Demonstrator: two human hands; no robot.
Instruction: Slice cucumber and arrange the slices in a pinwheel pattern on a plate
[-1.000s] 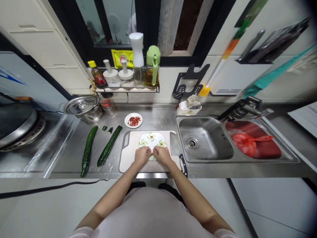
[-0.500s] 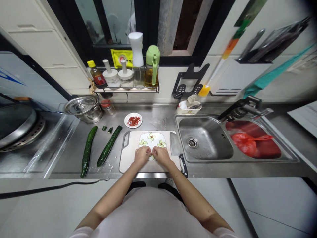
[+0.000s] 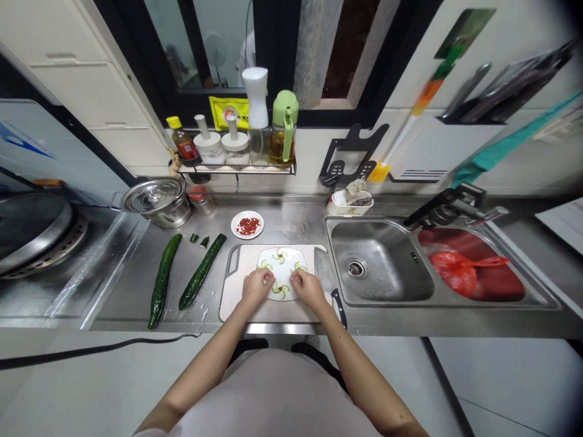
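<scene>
A white square plate (image 3: pixel 282 272) lies on a pale cutting board (image 3: pixel 237 291). On the plate are several pinwheel shapes made of cucumber slices (image 3: pixel 279 255). My left hand (image 3: pixel 255 286) and my right hand (image 3: pixel 307 287) rest at the plate's near edge, on either side of the nearest pinwheel (image 3: pixel 279 290). The fingers of both hands are curled in; whether they hold anything is hidden. A cleaver (image 3: pixel 328 284) lies on the board's right side, next to my right hand.
Two whole cucumbers (image 3: pixel 160 280) (image 3: pixel 201 269) and cut ends lie on the steel counter to the left. A small dish of red bits (image 3: pixel 247 224) stands behind the board. The sink (image 3: pixel 380 270) is at right, a basin with a red bag (image 3: pixel 453 270) beyond. A lidded pot (image 3: pixel 157 200) and stove stand left.
My two hands, which were touching over the nearest cucumber pinwheel, have drawn apart, and that pinwheel now shows between them. The view has shifted slightly.
</scene>
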